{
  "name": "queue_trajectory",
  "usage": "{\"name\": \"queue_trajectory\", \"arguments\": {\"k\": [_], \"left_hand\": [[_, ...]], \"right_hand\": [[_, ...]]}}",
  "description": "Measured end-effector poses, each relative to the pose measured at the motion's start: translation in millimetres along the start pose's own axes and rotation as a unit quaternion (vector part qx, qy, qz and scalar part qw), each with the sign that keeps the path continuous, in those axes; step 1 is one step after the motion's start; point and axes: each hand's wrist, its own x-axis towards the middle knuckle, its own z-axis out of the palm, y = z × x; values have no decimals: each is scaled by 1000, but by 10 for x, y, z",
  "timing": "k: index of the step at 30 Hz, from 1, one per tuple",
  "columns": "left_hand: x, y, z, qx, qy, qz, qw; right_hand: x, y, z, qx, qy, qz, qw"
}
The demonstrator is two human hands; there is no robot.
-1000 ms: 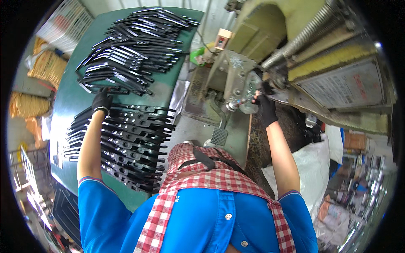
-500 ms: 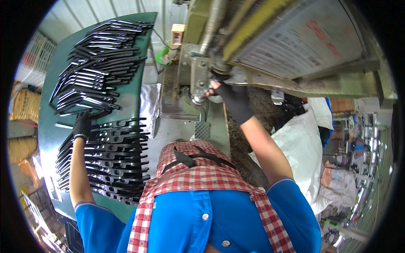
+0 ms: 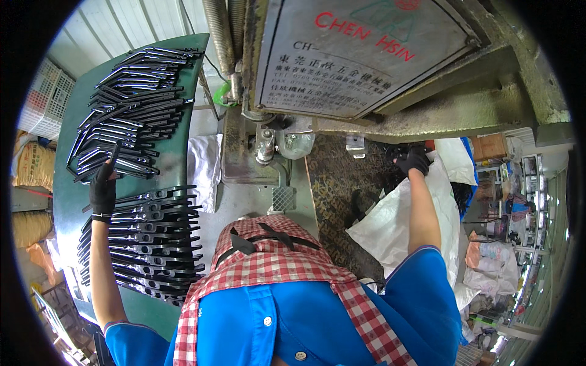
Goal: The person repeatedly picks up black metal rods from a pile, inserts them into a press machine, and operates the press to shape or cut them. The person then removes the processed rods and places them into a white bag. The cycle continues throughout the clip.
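On my left hand (image 3: 102, 192) is a black glove with bare fingertips. It is closed on a dark slender bar (image 3: 115, 152), which points away from me above the green table (image 3: 165, 174). Several rows of black bent bars (image 3: 113, 128) lie beyond this hand. Flat black brackets with holes (image 3: 155, 229) are lined up nearer to me. My right hand (image 3: 416, 161), gloved alike, reaches far right to the mouth of a white sack (image 3: 421, 210), over dark parts (image 3: 397, 151). Its fingers look spread, though they blend into those dark parts.
A large machine with a metal plate (image 3: 360, 61) looms ahead. Under it are a clear plastic bag (image 3: 297, 145), a round metal fitting (image 3: 264, 146) and a foot pedal (image 3: 283, 199). Brown patterned sheeting (image 3: 336, 189) covers the floor between machine and sack.
My right hand has swung right, from the machine's fitting to the white sack. My left hand has lifted a bar from the rows. The view has shifted to the right.
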Motion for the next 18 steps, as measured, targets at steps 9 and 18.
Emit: {"name": "queue_trajectory", "arguments": {"k": [9, 18], "left_hand": [[488, 1137, -231, -71, -111, 15, 991], [815, 2290, -121, -151, -168, 111, 968]], "right_hand": [[-331, 188, -340, 215, -353, -44, 910], [-603, 61, -1732, 650, -235, 15, 722]]}}
